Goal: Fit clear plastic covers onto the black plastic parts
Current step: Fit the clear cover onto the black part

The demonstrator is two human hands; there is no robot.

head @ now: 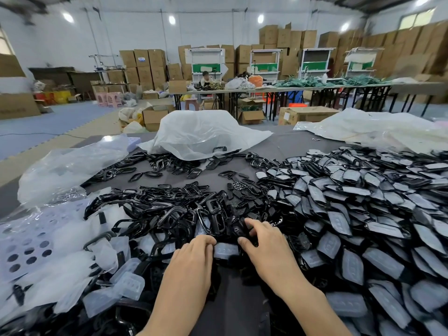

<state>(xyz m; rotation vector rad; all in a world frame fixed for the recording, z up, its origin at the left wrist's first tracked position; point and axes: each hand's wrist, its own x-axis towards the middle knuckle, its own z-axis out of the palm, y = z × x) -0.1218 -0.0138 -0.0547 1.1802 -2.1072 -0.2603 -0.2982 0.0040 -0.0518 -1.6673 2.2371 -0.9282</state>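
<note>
Nearest us: our two bare forearms (179,299) come up from the bottom edge and angle toward each other over the dark grey surface (237,311).
Left grip: our left hand (194,253) lies knuckles up, fingers curled down round the left end of a clear cover (225,250).
Cover: a frosted, soft-looking rounded rectangle with small raised bumps. It sits between our hands at the near edge of the heap.
Right grip: our right hand (264,246) arches, thumb against the cover's right end, fingers curled over a black part (238,230), pinching it.
Black heap: we see glossy, hard open frames (169,209), loop-shaped and tangled just beyond our fingers.
Loose covers: milky translucent shells (126,284) lie piled at lower left.
Right pile: covered black pieces (363,202) look matte grey and overlap like scales.
Left edge: a pale lavender sheet (31,238) is punched with round holes.
Far side: crinkled plastic bags (201,134) slump on the surface.
</note>
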